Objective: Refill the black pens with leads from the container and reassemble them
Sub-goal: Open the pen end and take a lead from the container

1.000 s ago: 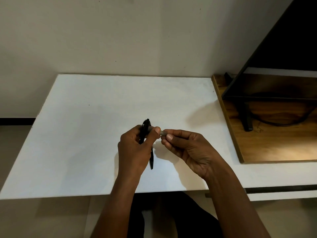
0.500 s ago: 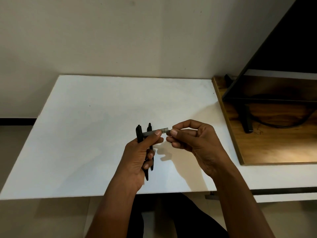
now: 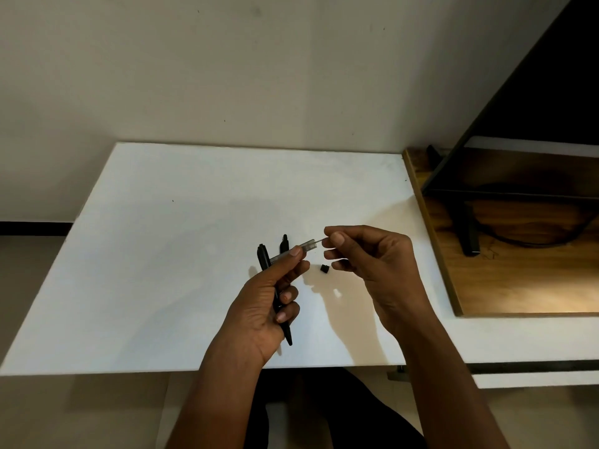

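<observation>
My left hand (image 3: 265, 303) holds two black pens (image 3: 263, 257) upright against the palm, their tops sticking out above the fingers. Its thumb and forefinger also pinch a slim clear lead container (image 3: 303, 247) that points right. My right hand (image 3: 372, 264) pinches a thin lead (image 3: 320, 240) at the container's open end, thumb and forefinger together. A small black cap (image 3: 324, 268) sits between the two hands, near my right hand's lower fingers; whether it rests on the table or is held I cannot tell.
The white table (image 3: 162, 254) runs from the wall to its front edge just below my wrists. A wooden surface (image 3: 518, 270) adjoins it on the right, with a black stand and cable (image 3: 470, 234) under a dark slanted panel.
The right hand has pulled back to the right from the container, drawing a thin lead out of it. The small black cap now shows below the container's end. The left hand barely moved.
</observation>
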### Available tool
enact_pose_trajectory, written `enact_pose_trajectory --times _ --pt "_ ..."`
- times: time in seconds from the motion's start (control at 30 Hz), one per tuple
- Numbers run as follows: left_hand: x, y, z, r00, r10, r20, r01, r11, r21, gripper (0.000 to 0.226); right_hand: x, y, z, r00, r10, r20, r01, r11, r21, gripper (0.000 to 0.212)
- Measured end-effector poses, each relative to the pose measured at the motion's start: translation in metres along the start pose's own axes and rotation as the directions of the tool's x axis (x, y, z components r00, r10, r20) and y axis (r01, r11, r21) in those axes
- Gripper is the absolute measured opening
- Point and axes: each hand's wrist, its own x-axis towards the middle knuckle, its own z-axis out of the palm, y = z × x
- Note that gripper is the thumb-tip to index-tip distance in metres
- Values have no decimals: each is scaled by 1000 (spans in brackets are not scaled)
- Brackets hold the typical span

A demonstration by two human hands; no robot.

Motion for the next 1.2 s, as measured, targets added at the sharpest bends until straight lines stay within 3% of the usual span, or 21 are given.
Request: enact_pose_trajectory --times 0.33,0.7,0.77,0.9,1.03,1.2 --pt "0 0 -1 1000 -24 -12 23 998 -53 36 1 1 2 994 -80 -70 71 991 -112 12" --pt "1 0 -2 1000 -27 -1 27 998 -50 43 0 1 1 990 -70 -120 60 995 -84 9" --pt "1 1 -3 999 -33 0 33 998 -55 38 0 -1 0 986 -48 -158 45 999 -25 7" --pt "0 2 -4 999 -40 1 40 997 -65 30 1 -5 -9 979 60 -194 -8 966 258 10" --pt "0 2 -4 999 -38 -5 37 997 -66 34 1 -5 -16 973 171 -152 -114 939 326 12" --pt "1 0 -3 999 5 -32 -6 1000 -9 35 -2 -3 -10 961 274 44 -278 946 169 19"
